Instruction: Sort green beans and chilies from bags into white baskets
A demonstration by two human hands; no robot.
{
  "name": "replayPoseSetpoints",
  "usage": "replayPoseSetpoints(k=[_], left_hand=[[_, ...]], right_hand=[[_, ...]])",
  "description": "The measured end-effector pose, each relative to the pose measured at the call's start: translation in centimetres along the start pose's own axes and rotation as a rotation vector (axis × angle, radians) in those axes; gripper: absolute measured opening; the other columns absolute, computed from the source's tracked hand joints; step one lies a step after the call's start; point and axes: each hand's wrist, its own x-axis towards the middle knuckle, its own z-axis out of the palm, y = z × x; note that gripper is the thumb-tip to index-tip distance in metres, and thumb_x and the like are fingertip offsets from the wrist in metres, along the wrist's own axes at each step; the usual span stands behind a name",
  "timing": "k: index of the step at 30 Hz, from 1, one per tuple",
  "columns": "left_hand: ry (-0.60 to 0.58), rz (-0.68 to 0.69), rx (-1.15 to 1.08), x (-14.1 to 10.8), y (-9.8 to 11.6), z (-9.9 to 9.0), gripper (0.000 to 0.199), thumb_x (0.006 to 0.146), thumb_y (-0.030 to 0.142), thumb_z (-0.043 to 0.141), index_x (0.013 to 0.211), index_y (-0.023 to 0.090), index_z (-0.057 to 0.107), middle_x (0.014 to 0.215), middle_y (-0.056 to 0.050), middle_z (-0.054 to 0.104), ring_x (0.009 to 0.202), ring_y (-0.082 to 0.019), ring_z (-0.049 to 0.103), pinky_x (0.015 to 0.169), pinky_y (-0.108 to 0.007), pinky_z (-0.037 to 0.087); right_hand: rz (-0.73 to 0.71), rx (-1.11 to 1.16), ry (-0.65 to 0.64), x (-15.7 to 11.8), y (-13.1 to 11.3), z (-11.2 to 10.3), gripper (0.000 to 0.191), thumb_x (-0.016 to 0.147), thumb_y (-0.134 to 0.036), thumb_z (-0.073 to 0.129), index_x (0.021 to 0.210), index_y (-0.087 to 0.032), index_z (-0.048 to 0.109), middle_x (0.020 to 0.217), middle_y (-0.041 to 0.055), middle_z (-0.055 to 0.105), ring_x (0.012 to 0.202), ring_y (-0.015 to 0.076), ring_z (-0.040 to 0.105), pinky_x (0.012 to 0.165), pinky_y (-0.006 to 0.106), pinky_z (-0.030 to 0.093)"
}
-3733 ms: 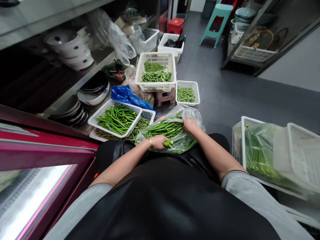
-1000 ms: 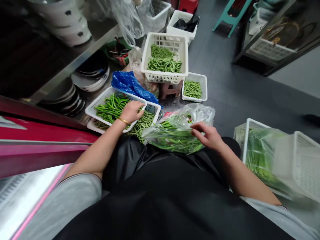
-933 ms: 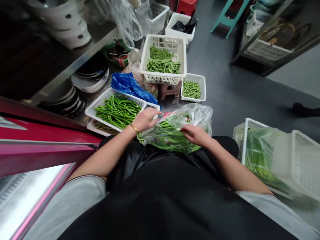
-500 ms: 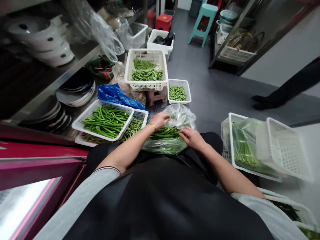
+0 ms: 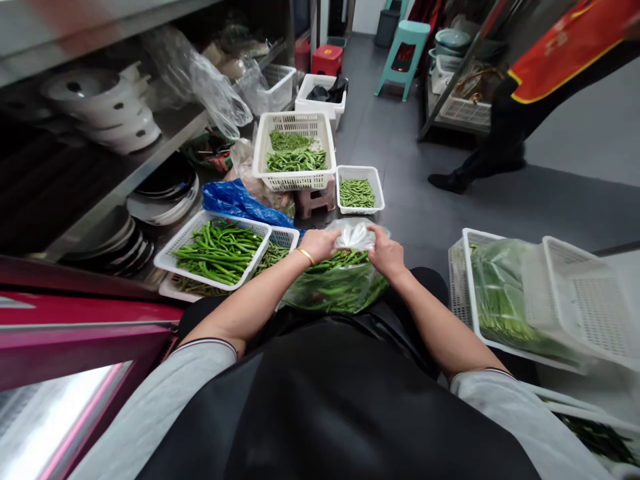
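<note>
Over the black apron point(image 5: 345, 393), the right hand point(image 5: 386, 253) was closed on the gathered neck of a clear plastic bag point(image 5: 354, 235), a sound hold that kept the long green beans point(image 5: 336, 292) low inside. The left hand point(image 5: 317, 245) lay against the bag, its grip unclear, fingertips hidden.

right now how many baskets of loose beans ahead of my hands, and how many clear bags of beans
baskets of loose beans: 4 (tall basket, small basket, shallow tray, tray beneath it)
clear bags of beans: 2 (held bag in left hand and right hand; second bag in right-side basket)
total: 6
</note>
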Motion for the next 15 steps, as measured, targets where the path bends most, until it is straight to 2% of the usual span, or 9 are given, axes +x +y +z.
replayPoseSetpoints(k=[2, 4, 7, 10, 12, 13, 15], left_hand=[[0.057, -0.091, 0.037, 0.4, -0.3, -0.2, 0.031, 0.088, 0.035, 0.050, 0.111, 0.020, 0.063, 0.093, -0.013, 0.072, 0.092, -0.031, 0.068, 0.075, -0.035, 0.046], [0.129, -0.170, -0.016, 0.4, -2.3, -0.7, 0.027, 0.087, 0.031, 0.050, 0.106, 0.021, 0.066, 0.090, -0.011, 0.072, 0.091, -0.029, 0.068, 0.075, -0.034, 0.046], [0.260, -0.282, -0.219, -0.4, -7.9, -1.9, 0.015, 0.081, 0.027, 0.055, 0.082, 0.019, 0.067, 0.079, -0.008, 0.070, 0.088, -0.026, 0.066, 0.077, -0.034, 0.047], [0.348, -0.366, -0.310, -1.4, -13.7, -2.9, 0.018, 0.080, 0.024, 0.052, 0.067, 0.016, 0.062, 0.072, -0.007, 0.065, 0.086, -0.025, 0.063, 0.079, -0.038, 0.049], [0.378, -0.379, -0.462, -1.5, -16.0, -3.1, 0.022, 0.080, 0.028, 0.051, 0.064, 0.015, 0.060, 0.060, -0.005, 0.058, 0.076, -0.024, 0.062, 0.073, -0.040, 0.050], [0.377, -0.369, -0.567, -1.3, -16.4, -3.0, 0.025, 0.080, 0.031, 0.051, 0.062, 0.015, 0.060, 0.054, -0.004, 0.053, 0.070, -0.022, 0.060, 0.068, -0.039, 0.051], [0.427, -0.248, -0.791, -0.6, -16.1, -3.0, 0.030, 0.079, 0.037, 0.053, 0.060, 0.015, 0.059, 0.048, -0.003, 0.046, 0.058, -0.020, 0.057, 0.057, -0.039, 0.050]], right_hand=[[0.055, -0.014, 0.051, 0.2, 1.0, 0.0, 0.057, 0.085, -0.018, 0.042, 0.141, -0.019, 0.041, 0.116, 0.0149, 0.060, 0.088, 0.0267, 0.064, 0.073, 0.033, 0.046], [0.084, -0.018, 0.060, 0.2, 2.7, 0.3, 0.057, 0.082, -0.015, 0.044, 0.139, -0.018, 0.043, 0.125, 0.0162, 0.053, 0.085, 0.0245, 0.064, 0.071, 0.033, 0.046], [0.152, 0.001, 0.033, -1.0, 6.4, 0.9, 0.054, 0.080, -0.013, 0.045, 0.134, -0.016, 0.045, 0.128, 0.0179, 0.048, 0.083, 0.0228, 0.063, 0.070, 0.033, 0.045], [0.228, -0.017, -0.037, -2.7, 10.0, 1.3, 0.044, 0.083, -0.013, 0.040, 0.126, -0.013, 0.050, 0.127, 0.0186, 0.049, 0.086, 0.0235, 0.062, 0.071, 0.033, 0.044], [0.158, -0.066, -0.131, -3.4, 11.6, 1.2, 0.038, 0.085, -0.013, 0.038, 0.119, -0.014, 0.054, 0.120, 0.0168, 0.055, 0.093, 0.0250, 0.061, 0.075, 0.033, 0.044], [0.093, -0.097, -0.194, -3.5, 12.1, 1.1, 0.035, 0.085, -0.012, 0.038, 0.115, -0.014, 0.056, 0.116, 0.0158, 0.058, 0.097, 0.0254, 0.061, 0.078, 0.032, 0.043], [-0.035, -0.155, -0.328, -3.5, 12.7, 0.5, 0.033, 0.083, -0.009, 0.039, 0.109, -0.015, 0.060, 0.112, 0.0143, 0.062, 0.102, 0.0246, 0.059, 0.082, 0.030, 0.042]])
